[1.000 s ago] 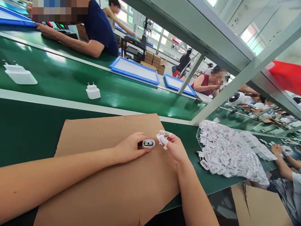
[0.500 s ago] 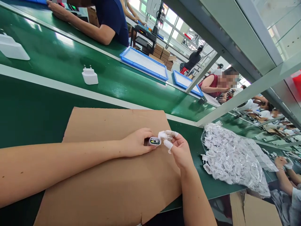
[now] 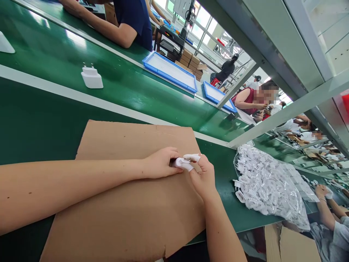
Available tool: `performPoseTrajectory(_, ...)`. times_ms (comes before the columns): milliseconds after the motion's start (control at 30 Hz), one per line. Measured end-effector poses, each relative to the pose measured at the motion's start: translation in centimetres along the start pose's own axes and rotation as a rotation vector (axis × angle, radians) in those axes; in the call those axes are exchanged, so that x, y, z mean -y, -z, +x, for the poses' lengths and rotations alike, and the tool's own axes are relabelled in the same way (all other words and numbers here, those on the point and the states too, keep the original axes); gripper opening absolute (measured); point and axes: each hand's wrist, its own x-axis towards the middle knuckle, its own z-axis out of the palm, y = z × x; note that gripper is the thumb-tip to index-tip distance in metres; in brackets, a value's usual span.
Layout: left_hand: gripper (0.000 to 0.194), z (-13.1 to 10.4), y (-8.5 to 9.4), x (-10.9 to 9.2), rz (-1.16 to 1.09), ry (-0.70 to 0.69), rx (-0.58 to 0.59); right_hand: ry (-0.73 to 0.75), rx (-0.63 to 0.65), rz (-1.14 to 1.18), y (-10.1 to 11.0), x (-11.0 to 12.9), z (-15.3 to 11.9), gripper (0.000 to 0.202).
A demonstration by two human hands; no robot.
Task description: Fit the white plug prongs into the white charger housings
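Observation:
My left hand (image 3: 160, 163) is closed round a white charger housing (image 3: 177, 162), holding it over the cardboard sheet (image 3: 131, 211). Most of the housing is hidden by the fingers. White finger cots cover the thumb and a finger of my right hand (image 3: 203, 174), which pinches a small white end piece (image 3: 186, 160) against the housing's right end. Fingertips hide much of this piece, and I cannot tell whether it sits inside the housing or only touches it.
On the green conveyor belt (image 3: 131, 94) stands a white plug charger (image 3: 92, 77); another white charger (image 3: 4, 43) is cut off at the left. A clear bag of white plastic parts (image 3: 269, 182) lies at right. Blue-rimmed trays (image 3: 170, 71) are beyond; a co-worker's hands (image 3: 323, 191) show far right.
My right hand has brought the small white end piece left against the housing, whose open end with electronics showed before. The chargers on the belt have shifted left in view.

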Motion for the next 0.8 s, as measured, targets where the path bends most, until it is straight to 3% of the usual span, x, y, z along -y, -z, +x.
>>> performPoseTrajectory(467,0.027,0.1,0.1,-0.3,0.036,0.003,0.008,0.153,-0.037,-0.206,-0.3,0.0,0.1,0.038)
performPoseTrajectory(800,0.037,-0.1,-0.3,-0.9,0.089,0.114,0.030,-0.178,0.121,-0.309,0.6,2.6,1.5,0.036)
